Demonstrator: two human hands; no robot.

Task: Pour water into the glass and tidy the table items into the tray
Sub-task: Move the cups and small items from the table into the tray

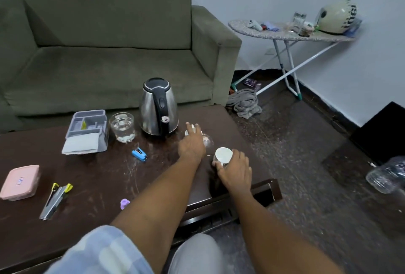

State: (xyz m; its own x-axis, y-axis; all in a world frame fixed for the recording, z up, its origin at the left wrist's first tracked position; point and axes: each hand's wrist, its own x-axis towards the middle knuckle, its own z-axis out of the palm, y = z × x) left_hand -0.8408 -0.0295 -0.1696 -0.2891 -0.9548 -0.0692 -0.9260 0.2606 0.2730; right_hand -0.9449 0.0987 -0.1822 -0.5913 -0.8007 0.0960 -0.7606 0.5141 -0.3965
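A: Where are the hands?

B: Both are out over the right part of the dark wooden bench (98,175). The right hand (235,170) is closed around a small jar with a white lid (223,155), near the bench's right edge. The left hand (191,144) reaches further in, fingers spread over a second white-lidded jar (190,131) that lies beside a clear glass piece; I cannot tell if it grips it.

A: And the glass?

B: The glass tumbler (122,127) stands upright with water in it, between the steel electric kettle (158,107) and the grey compartment tray (88,130). Kettle and tumbler sit just apart, both near the far edge by the green sofa (105,43).

A: What is in the tray?

B: A folded grey cloth (80,144) hangs over its near rim; something yellow stands in one compartment.

A: Any open room?

B: The middle of the bench is bare, scuffed wood. A blue stapler (139,154) lies in front of the tumbler. At the left edge sits a pink lidded box (19,182), with a grey-and-yellow tool (55,200) beside it, and a small purple object (124,203) lies by the left forearm. The near right corner shows a slotted rail.
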